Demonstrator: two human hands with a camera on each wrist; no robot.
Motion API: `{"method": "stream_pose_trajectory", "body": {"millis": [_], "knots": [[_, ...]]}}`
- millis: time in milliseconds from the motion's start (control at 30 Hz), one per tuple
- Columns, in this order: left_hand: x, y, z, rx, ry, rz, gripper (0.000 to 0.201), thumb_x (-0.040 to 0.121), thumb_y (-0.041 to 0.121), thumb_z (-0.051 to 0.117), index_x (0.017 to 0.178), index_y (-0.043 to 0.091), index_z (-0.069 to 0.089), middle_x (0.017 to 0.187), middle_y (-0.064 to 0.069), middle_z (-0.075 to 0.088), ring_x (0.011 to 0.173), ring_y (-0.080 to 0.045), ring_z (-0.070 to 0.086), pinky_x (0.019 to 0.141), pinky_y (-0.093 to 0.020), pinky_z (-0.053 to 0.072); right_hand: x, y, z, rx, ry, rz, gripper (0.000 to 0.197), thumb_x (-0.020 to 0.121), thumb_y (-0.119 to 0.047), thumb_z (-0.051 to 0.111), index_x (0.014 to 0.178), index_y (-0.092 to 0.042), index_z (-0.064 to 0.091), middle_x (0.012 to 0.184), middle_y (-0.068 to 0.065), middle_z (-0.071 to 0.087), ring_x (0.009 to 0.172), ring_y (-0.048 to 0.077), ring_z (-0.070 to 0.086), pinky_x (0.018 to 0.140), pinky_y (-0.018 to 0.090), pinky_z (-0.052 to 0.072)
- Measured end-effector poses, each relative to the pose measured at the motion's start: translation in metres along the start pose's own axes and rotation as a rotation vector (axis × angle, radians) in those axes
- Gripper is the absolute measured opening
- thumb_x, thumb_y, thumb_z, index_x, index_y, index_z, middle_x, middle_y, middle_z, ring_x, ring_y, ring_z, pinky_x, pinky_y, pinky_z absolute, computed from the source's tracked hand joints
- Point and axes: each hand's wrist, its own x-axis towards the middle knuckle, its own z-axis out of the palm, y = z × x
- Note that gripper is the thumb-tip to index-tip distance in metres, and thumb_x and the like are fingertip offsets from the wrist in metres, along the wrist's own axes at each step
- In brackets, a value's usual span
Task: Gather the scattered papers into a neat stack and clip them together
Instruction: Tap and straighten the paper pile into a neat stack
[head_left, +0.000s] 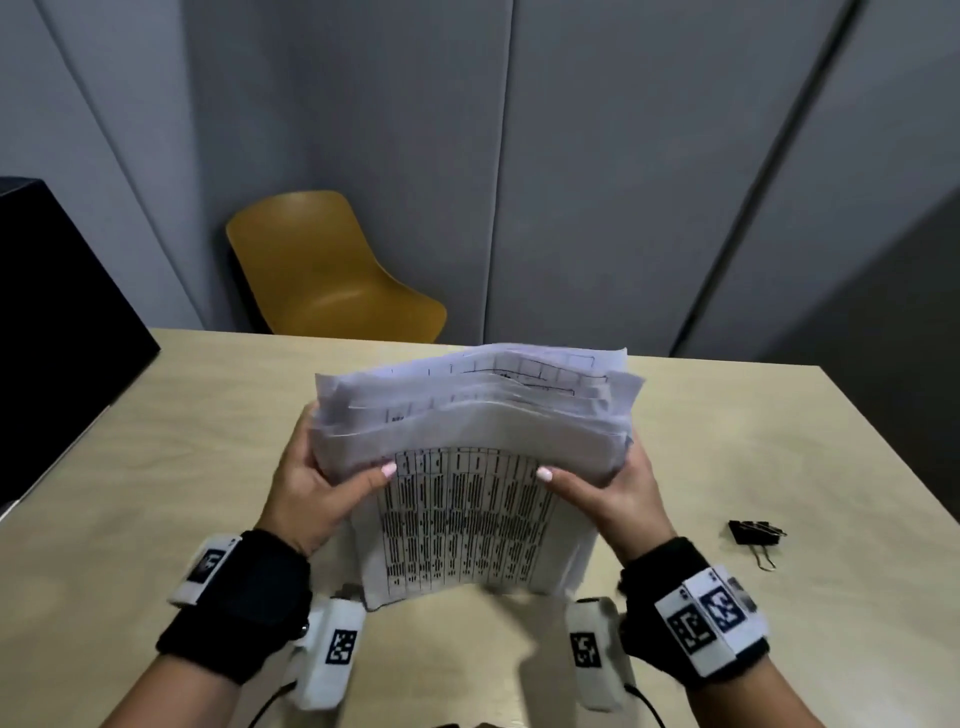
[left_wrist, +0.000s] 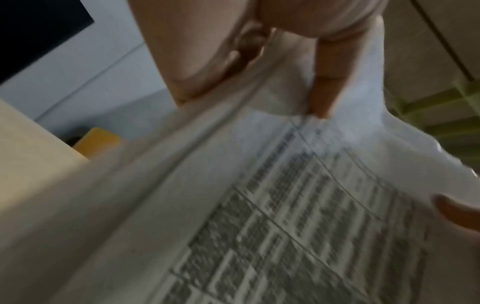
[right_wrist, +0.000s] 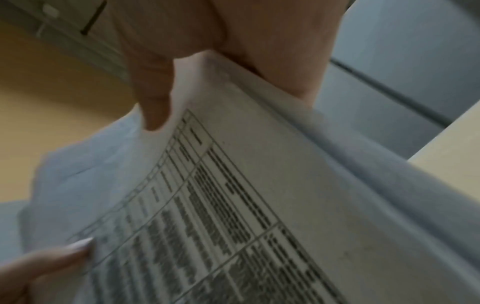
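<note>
A stack of white printed papers (head_left: 467, 467) stands on edge on the light wooden table (head_left: 727, 441), its front sheet showing a table of dark text. The sheets' top edges are uneven and curl away from me. My left hand (head_left: 322, 483) grips the stack's left side, thumb across the front sheet. My right hand (head_left: 608, 493) grips the right side the same way. In the left wrist view the papers (left_wrist: 259, 195) fill the frame under my left hand (left_wrist: 259, 51). The right wrist view shows the papers (right_wrist: 259, 195) pinched by my right hand (right_wrist: 202, 57). A black binder clip (head_left: 756, 535) lies on the table to the right.
A mustard-yellow chair (head_left: 327, 270) stands beyond the table's far edge. A black object (head_left: 57, 301) sits at the table's left side. Grey wall panels (head_left: 623, 156) close off the back.
</note>
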Motion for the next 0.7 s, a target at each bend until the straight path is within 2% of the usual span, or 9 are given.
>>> {"method": "stream_pose_trajectory", "body": {"millis": [33, 100, 167, 233, 300, 400, 500, 600, 700], "knots": [[-0.002, -0.001, 0.005, 0.025, 0.027, -0.011, 0.062, 0.055, 0.015, 0.078, 0.112, 0.013, 0.054, 0.092, 0.012, 0.069, 0.083, 0.011, 0.064, 0.071, -0.005, 0.049, 0.0, 0.002, 0.005, -0.016, 0.003, 0.003, 0.047, 0.066, 0.011, 0.073, 0.099, -0.016, 0.055, 0.08, -0.015, 0.074, 0.076, -0.001, 0.067, 0.066, 0.013, 0.052], [-0.003, 0.001, 0.018, 0.083, 0.102, 0.02, 0.044, 0.069, 0.006, 0.075, 0.109, 0.005, 0.055, 0.093, 0.008, 0.063, 0.077, 0.015, 0.063, 0.066, -0.001, 0.046, -0.001, 0.002, 0.014, -0.012, 0.013, -0.016, 0.033, 0.073, 0.017, 0.063, 0.089, -0.012, 0.061, 0.072, -0.014, 0.073, 0.07, 0.0, 0.066, 0.064, 0.014, 0.053], [0.002, 0.006, 0.021, 0.133, 0.14, 0.098, 0.037, 0.074, -0.001, 0.07, 0.102, 0.016, 0.055, 0.091, 0.011, 0.062, 0.076, 0.016, 0.061, 0.064, 0.0, 0.045, -0.001, -0.003, 0.015, 0.028, 0.042, -0.057, 0.029, 0.073, 0.018, 0.062, 0.09, -0.005, 0.061, 0.07, -0.015, 0.073, 0.068, -0.002, 0.066, 0.063, 0.013, 0.052], [0.004, 0.012, 0.015, 0.108, 0.142, 0.136, 0.048, 0.067, 0.014, 0.076, 0.101, 0.035, 0.05, 0.094, 0.016, 0.063, 0.082, 0.013, 0.061, 0.068, -0.004, 0.048, -0.001, -0.003, 0.009, 0.033, 0.089, -0.088, 0.039, 0.069, 0.016, 0.069, 0.098, -0.007, 0.056, 0.077, -0.013, 0.073, 0.073, -0.001, 0.066, 0.065, 0.014, 0.052], [0.001, 0.017, 0.01, 0.099, 0.145, 0.145, 0.058, 0.056, 0.03, 0.075, 0.105, 0.043, 0.046, 0.105, 0.016, 0.057, 0.089, 0.009, 0.059, 0.076, -0.01, 0.051, -0.004, 0.0, 0.006, -0.005, 0.109, -0.087, 0.057, 0.063, 0.004, 0.077, 0.109, -0.012, 0.05, 0.097, -0.001, 0.07, 0.085, 0.006, 0.065, 0.073, 0.018, 0.053], [-0.004, 0.02, 0.016, 0.136, 0.185, 0.243, 0.076, 0.058, 0.01, 0.071, 0.124, 0.021, 0.035, 0.108, 0.017, 0.056, 0.093, 0.009, 0.055, 0.078, -0.012, 0.051, -0.008, -0.002, 0.017, -0.019, 0.135, -0.122, 0.085, 0.062, -0.007, 0.074, 0.135, -0.02, 0.032, 0.112, 0.008, 0.059, 0.096, 0.006, 0.063, 0.083, 0.018, 0.051], [0.001, 0.03, 0.023, 0.263, 0.259, 0.426, 0.084, 0.066, -0.003, 0.059, 0.137, 0.023, 0.022, 0.121, -0.007, 0.048, 0.108, 0.002, 0.05, 0.093, -0.026, 0.048, -0.004, -0.016, 0.031, -0.099, 0.177, -0.34, 0.098, 0.068, -0.012, 0.072, 0.142, -0.037, 0.014, 0.118, 0.007, 0.051, 0.107, 0.011, 0.058, 0.094, 0.023, 0.047], [0.008, 0.035, 0.02, 0.563, 0.238, 0.604, 0.07, 0.075, 0.006, 0.057, 0.137, 0.029, 0.036, 0.125, -0.007, 0.04, 0.119, 0.008, 0.039, 0.104, -0.013, 0.034, 0.002, -0.023, 0.034, -0.452, 0.199, -0.559, 0.078, 0.071, -0.011, 0.068, 0.139, -0.019, 0.031, 0.121, 0.006, 0.043, 0.113, -0.009, 0.041, 0.1, 0.008, 0.032], [0.006, 0.031, 0.015, 0.672, 0.223, 0.569, 0.046, 0.077, 0.014, 0.056, 0.123, 0.014, 0.054, 0.122, -0.01, 0.046, 0.116, 0.015, 0.035, 0.103, -0.008, 0.03, 0.001, -0.022, 0.031, -0.602, 0.208, -0.533, 0.051, 0.073, -0.021, 0.061, 0.123, -0.013, 0.055, 0.121, 0.016, 0.045, 0.108, -0.003, 0.045, 0.096, 0.002, 0.028]]}}
